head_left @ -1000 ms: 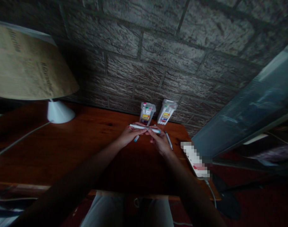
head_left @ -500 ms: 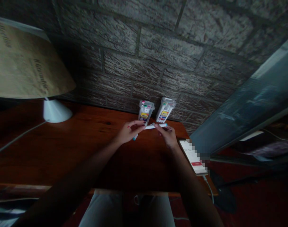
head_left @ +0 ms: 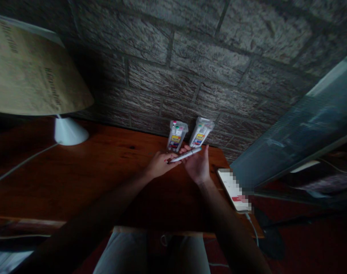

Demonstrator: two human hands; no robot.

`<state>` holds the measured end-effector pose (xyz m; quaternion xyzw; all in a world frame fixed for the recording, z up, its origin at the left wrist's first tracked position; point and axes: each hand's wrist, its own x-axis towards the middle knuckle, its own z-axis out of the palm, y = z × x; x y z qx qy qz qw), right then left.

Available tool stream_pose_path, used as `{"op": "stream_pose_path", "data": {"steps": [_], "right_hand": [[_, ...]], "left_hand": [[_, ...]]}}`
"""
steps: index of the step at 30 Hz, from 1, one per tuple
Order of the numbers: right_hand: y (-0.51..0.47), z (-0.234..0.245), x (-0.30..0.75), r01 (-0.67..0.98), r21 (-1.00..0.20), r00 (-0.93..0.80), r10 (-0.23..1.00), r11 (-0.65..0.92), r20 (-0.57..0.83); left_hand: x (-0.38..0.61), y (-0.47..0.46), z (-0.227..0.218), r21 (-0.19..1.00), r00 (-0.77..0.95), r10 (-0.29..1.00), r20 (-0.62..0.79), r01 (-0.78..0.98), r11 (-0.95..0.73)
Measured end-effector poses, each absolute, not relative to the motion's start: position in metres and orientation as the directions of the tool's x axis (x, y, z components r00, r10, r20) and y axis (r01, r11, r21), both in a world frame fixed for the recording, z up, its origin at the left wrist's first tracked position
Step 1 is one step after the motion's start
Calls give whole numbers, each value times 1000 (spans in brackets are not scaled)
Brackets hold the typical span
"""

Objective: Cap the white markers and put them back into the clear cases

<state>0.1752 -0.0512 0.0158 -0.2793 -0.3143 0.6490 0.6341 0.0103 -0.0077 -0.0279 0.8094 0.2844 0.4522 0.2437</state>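
A white marker (head_left: pixel 186 155) is held slanted above the table, its right end higher and greyish. My left hand (head_left: pixel 160 164) is closed on the marker's lower left end, between thumb and fingers. Just right of it, my right hand (head_left: pixel 196 166) is open, palm up, with its thumb stretched away. The marker crosses in front of my right fingers; whether they touch it I cannot tell. Behind my hands stand two clear plastic marker cases, the left case (head_left: pixel 177 136) with pink and green caps showing and the right case (head_left: pixel 201 131) tilted in view.
A lamp with a printed shade (head_left: pixel 33 72) and white base (head_left: pixel 69 131) stands on the wooden table (head_left: pixel 105 163) at left. Near the right edge lies a phone (head_left: pixel 233 190) with a white cable (head_left: pixel 252 226). A stone wall (head_left: pixel 150 76) rises behind.
My right hand has let go of the marker's right end and spread with its palm up. The marker has tilted, right end up. The blue tip below my left hand no longer shows.
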Motion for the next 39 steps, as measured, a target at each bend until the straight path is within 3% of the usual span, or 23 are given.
{"op": "stream_pose_path", "data": {"steps": [7, 14, 18, 25, 30, 35, 39], "right_hand": [[-54, 17, 181, -802, -593, -101, 995, -73, 13], [-52, 16, 205, -767, -635, -91, 995, -95, -39], [-53, 15, 205, -759, -639, -111, 992, -124, -60], [-54, 18, 184, -776, -624, -135, 991, -90, 25], [-50, 18, 162, -744, -667, -69, 997, -35, 25], [-37, 1, 160, -543, -833, 24, 994, 106, 111], [-32, -14, 174, -86, -966, 149, 962, 244, 230]], "left_hand": [[17, -24, -16, 654, 569, 585, 578, 106, -749], [7, -15, -13, 786, 280, 782, 557, 128, -605], [5, -11, -16, 824, 235, 823, 516, 126, -552], [13, -17, -17, 860, 438, 775, 455, 10, -511], [14, -14, -19, 930, 504, 787, 355, -108, -350], [10, -5, -19, 967, 528, 810, 255, -148, -208], [0, 6, -13, 943, 421, 890, 176, -332, -29]]}}
